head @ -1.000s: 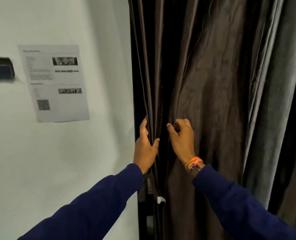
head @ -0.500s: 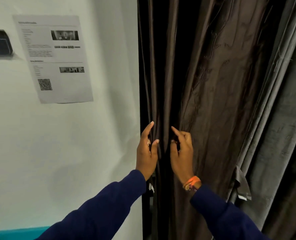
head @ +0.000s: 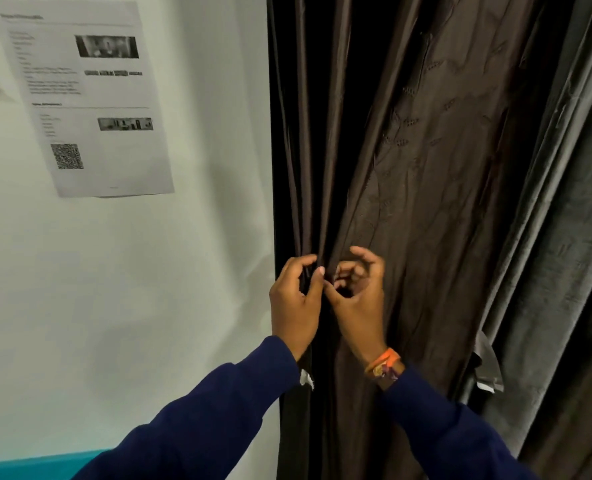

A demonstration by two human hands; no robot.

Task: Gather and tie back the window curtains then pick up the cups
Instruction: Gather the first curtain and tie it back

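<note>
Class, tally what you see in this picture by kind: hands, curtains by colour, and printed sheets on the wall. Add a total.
Hands: 2, left hand and right hand
Brown curtain: 1
Grey curtain: 1
Printed sheet: 1
Total: 5

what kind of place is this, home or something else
Probably a shared or institutional room rather than a home, though little shows: a printed notice with a QR code is stuck on the plain white wall, beside long dark brown curtains.

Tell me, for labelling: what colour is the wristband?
Orange wristband, on the right wrist, head view.
</note>
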